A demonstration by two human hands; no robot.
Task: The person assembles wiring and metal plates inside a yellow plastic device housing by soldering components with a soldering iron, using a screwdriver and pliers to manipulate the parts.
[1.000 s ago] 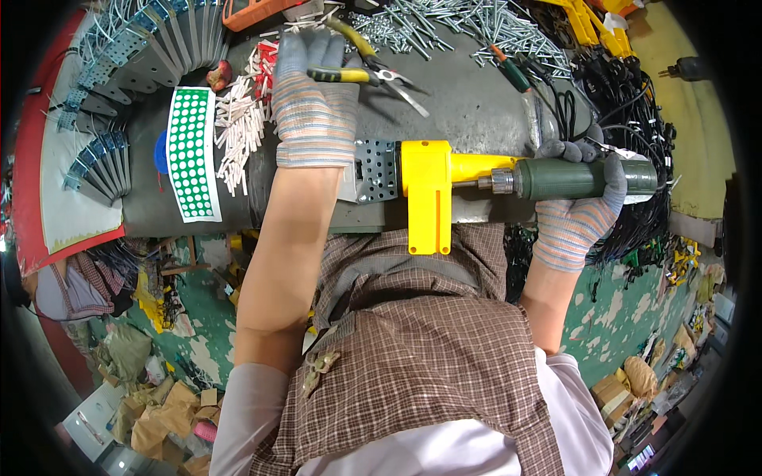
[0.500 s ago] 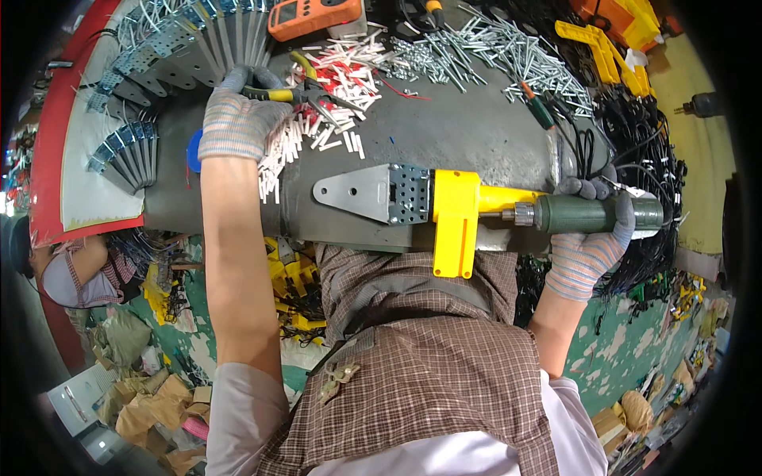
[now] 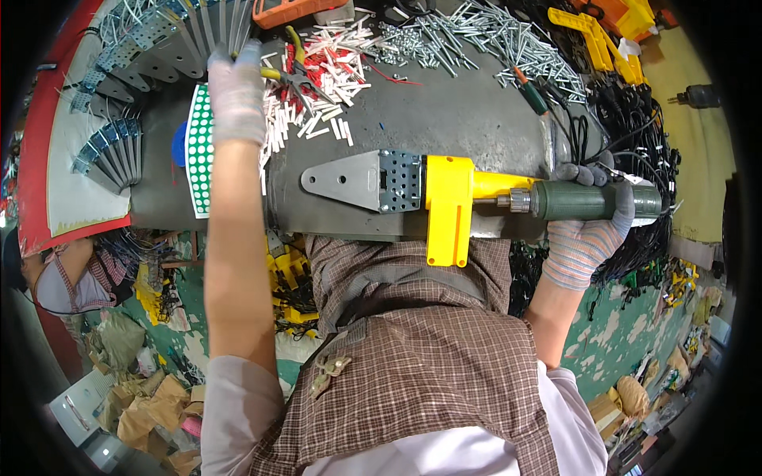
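Tool (image 3: 444, 190) lies across bench (image 3: 444, 119) before me, grey plate end left, green handle right. My right hand (image 3: 587, 230) clenched round handle. My left hand (image 3: 236, 91) far left, fingers curled at pliers (image 3: 290, 75) beside sticker sheet (image 3: 200, 151); grip unclear.

Metal plate (image 3: 361, 181) lies left of bracket (image 3: 448, 208), screws (image 3: 468, 32) behind.

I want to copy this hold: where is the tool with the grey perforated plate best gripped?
By the green cylindrical handle, from the person's right end. It is round and hand-sized, and the right hand wraps it from below. The flat grey plate and yellow bracket offer a poorer grip.
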